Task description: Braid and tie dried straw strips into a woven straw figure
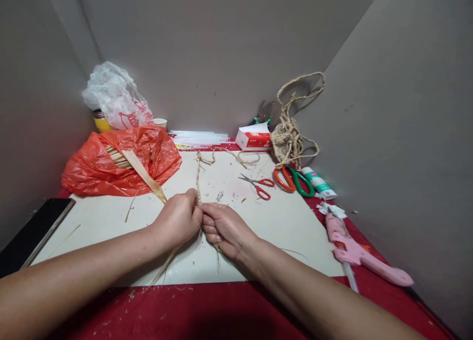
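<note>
The straw cord (198, 178) is gripped tight by left hand (181, 216) and right hand (228, 230), laid out to the far edge of the board (291, 226). Twisting seems in hand; steady tension is likely needed next.

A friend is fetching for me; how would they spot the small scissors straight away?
Find the white board, then look beyond the right hand, toward the board's right side. There the small scissors lie with blades slightly parted, pointing left. Their slim red handles distinguish them from the thicker orange handle and green handle beside them.
</note>
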Demonstrator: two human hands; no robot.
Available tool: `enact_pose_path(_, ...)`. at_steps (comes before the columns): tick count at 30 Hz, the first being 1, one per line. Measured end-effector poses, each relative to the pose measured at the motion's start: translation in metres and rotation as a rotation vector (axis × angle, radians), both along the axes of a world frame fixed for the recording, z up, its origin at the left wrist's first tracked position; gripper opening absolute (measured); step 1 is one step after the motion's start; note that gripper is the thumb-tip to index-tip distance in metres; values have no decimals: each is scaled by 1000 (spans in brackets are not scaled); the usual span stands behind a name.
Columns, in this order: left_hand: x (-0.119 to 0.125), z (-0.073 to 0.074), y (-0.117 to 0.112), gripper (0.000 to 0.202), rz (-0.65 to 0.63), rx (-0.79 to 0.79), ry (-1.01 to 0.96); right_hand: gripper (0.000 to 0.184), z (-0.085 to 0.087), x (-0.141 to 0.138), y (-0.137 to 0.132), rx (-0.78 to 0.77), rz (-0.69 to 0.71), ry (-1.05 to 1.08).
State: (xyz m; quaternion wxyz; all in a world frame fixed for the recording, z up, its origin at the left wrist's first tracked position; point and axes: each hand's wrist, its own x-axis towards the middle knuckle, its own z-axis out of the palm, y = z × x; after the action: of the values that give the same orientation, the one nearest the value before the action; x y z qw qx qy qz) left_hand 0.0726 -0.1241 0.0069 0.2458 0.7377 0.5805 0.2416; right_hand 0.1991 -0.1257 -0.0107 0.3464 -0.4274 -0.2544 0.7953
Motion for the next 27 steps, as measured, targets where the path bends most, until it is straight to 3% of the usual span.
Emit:
enact_pose_path(3, 1, -1, 0, 5, -11, -26, 3, 25, 0, 0, 0, -12, -26, 13)
enact_pose_path(11, 5, 5, -14, 20, -48, -132, -12, 24, -3, -1, 0, 15, -80, -47)
enact_pose_path(14, -5, 15, -17, 20, -98, -230, -112, 21, -2, 8, 2, 35, -5, -55)
enact_pose_path(17, -15, 19, -7, 19, -28, -221, -275, 18, 0, 20, 8, 39, 114, -46)
enact_pose_path(19, -17, 14, 3, 19, 27, -269, -429, 19, 2, 26, 12, 49, 177, -35)
enact_pose_path(22, -10, 0, 13, 16, -30, -605, -700, 21, 5, 31, 19, 84, 255, -21)
enact_pose_path(24, -3, -9, 15, 14, -66, -741, -774, 22, 6, 34, 22, 99, 296, -38)
enact_pose_path(27, 1, -17, 16, 14, -103, -641, -686, 24, 6, 38, 24, 111, 355, -88)
